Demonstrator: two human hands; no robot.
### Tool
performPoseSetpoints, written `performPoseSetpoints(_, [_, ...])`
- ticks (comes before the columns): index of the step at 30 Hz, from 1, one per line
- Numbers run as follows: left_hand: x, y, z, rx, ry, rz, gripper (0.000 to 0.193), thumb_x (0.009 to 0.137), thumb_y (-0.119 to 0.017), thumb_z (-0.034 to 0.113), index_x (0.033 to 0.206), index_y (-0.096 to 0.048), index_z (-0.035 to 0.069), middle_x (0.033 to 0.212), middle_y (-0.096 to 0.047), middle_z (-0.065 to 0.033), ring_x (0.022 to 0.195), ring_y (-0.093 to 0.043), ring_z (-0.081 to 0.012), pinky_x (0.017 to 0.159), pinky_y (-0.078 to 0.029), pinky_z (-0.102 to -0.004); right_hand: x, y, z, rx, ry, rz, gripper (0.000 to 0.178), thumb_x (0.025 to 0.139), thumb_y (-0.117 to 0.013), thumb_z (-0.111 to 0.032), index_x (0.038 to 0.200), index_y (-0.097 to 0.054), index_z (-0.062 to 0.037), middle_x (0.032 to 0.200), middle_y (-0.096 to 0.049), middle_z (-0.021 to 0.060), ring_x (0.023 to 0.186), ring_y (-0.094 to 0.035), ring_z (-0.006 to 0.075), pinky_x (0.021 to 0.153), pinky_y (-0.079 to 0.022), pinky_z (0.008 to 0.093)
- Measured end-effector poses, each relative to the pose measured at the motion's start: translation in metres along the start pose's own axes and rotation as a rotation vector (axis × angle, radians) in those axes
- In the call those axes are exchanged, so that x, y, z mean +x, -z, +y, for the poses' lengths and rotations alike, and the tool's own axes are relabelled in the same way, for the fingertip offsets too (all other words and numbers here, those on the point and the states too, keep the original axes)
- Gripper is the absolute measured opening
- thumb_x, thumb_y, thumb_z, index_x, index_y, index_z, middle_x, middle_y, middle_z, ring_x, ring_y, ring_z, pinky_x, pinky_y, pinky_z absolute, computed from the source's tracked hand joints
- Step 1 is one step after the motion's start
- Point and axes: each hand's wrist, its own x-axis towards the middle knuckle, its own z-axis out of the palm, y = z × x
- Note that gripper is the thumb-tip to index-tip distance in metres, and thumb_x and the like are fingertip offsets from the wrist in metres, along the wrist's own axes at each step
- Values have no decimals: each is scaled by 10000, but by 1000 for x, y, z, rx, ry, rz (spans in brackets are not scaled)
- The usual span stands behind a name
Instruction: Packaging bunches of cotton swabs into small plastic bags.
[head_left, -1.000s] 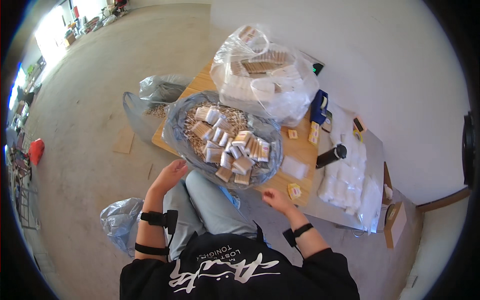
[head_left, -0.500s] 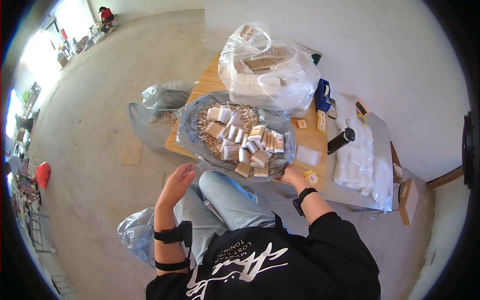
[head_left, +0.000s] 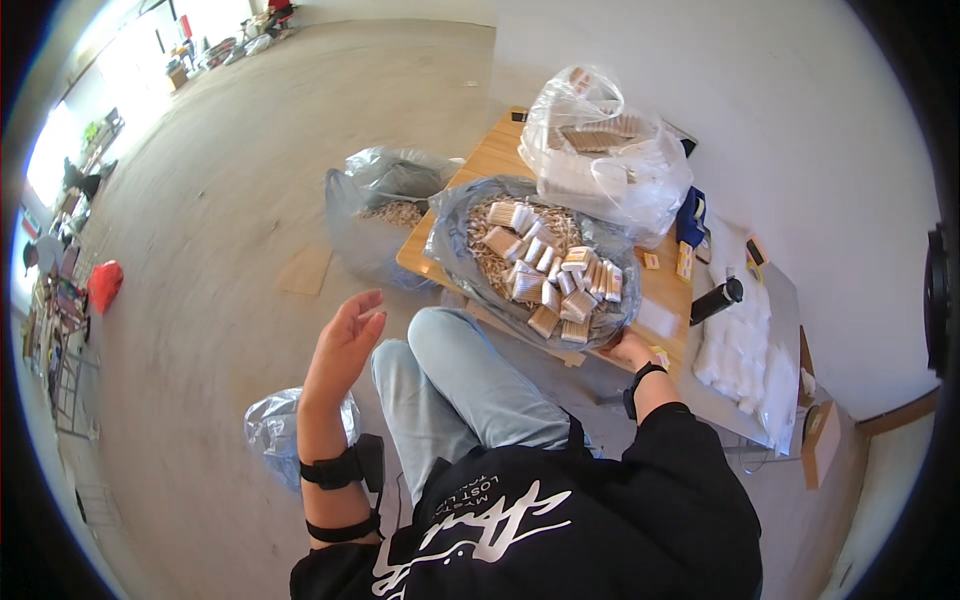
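My left hand (head_left: 345, 338) hangs in the air left of my knees, fingers apart and holding nothing. My right hand (head_left: 630, 350) closes on the near right rim of a grey plastic bag (head_left: 452, 225), which is spread wide on the table like a basin; some fingertips are hidden beneath its edge. Loose cotton swabs (head_left: 484, 262) fill the bag, and several small clear packs of cotton swabs (head_left: 527, 287) are heaped on top.
On the wooden table (head_left: 488, 160) stand a clear bag of packed swabs (head_left: 655, 195), a blue tape dispenser (head_left: 690, 218) and small yellow cards (head_left: 684, 262). A black bottle (head_left: 717, 301) is at right. Left of the table stands another grey bag (head_left: 365, 235); a plastic bag (head_left: 275, 430) lies on the floor.
The view has swung left, so the table appears further right. My left hand has moved slightly away from the bag; my right hand stays at its rim.
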Motion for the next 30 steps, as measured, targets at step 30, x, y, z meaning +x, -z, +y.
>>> performPoseSetpoints(30, [131,-159,-21,-545,291,-196,293,959,-486,200,1211,-482,49,1143,-570,-75,991,-592,-200,799,-494,-313,-14,6,-7,152,136,107,839,532,-846,-348,1217,-481,-30,1129,-608,183,1049,-580,331,869,-478,360])
